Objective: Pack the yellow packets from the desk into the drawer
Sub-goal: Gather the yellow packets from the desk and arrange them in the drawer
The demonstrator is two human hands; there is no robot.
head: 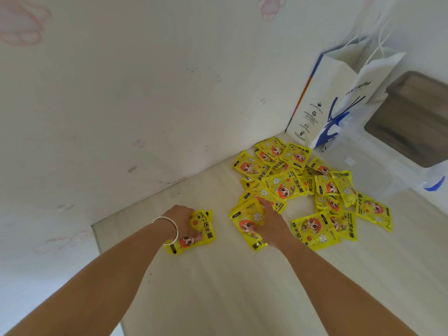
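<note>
Head view: our left hand (186, 218) had fingers curled on a small stack of hand-warmer packets (194, 232), thumb pressed over the front, set apart from the rest. Our right hand (270, 224) lay with fingers spread flat on the near packet (247, 226) at the edge of the heap of yellow packets (303, 187). Heap lay ahead and right of both hands on the desk (230, 287); right hand nearer, by our judgement. Drawer not in view. White paper bag (322, 100) stood beyond.
</note>
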